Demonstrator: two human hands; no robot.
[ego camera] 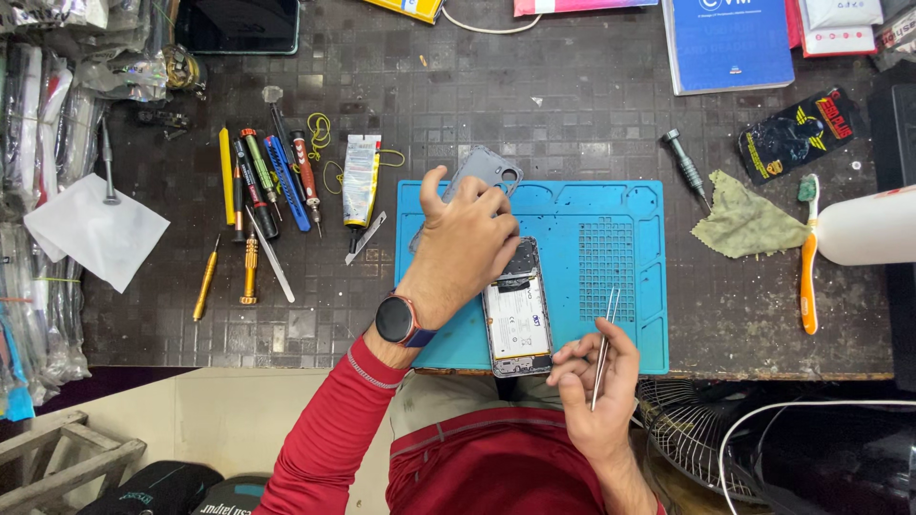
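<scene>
One opened phone (518,319), flat and rectangular, glossy inside, lying on one blue rubbery mat (611,205). Left hand (465,246) pressed on its top end, fingers together. Right hand (596,377) fingers clamped on one thin metal tweezers (603,345). One grey plastic back cover (485,170) beyond. Dark tiled bench (572,114) underneath.

Your red long sleeve (329,434) with thin grey cuff stripe, your round black smartwatch (396,319) with red rim and dark blue strap, matching red shirt front with grey piping
</scene>
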